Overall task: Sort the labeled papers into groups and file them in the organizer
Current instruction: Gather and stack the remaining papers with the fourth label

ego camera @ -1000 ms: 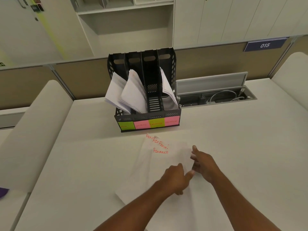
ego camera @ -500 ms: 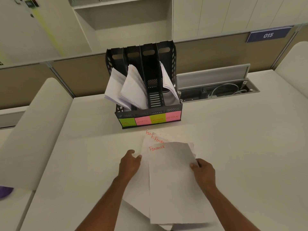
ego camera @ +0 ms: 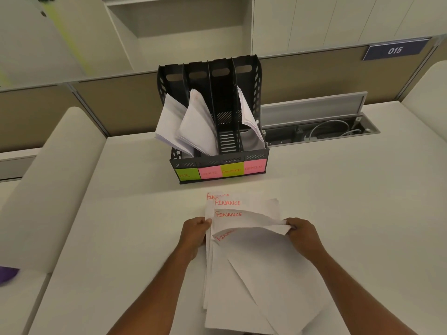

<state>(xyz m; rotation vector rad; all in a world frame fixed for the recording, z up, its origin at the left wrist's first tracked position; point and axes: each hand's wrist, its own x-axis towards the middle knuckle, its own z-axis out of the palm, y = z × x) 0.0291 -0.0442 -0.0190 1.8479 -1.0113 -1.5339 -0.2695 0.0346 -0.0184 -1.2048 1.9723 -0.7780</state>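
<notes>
Your left hand grips the left edge of the FINANCE papers; your right hand pinches their curled right corner. The stack lies fanned on the desk, near side of the organizer, whose third slot holds nothing.

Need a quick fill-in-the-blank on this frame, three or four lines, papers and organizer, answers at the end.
1. The red word on the papers gripped by the left hand and right hand is ____.
2. The black organizer has ____ slots.
3. The only slot holding no paper is the ____ from the left.
4. The leftmost sticky note on the organizer reads ____.

Answers: FINANCE; four; third; HR
</notes>
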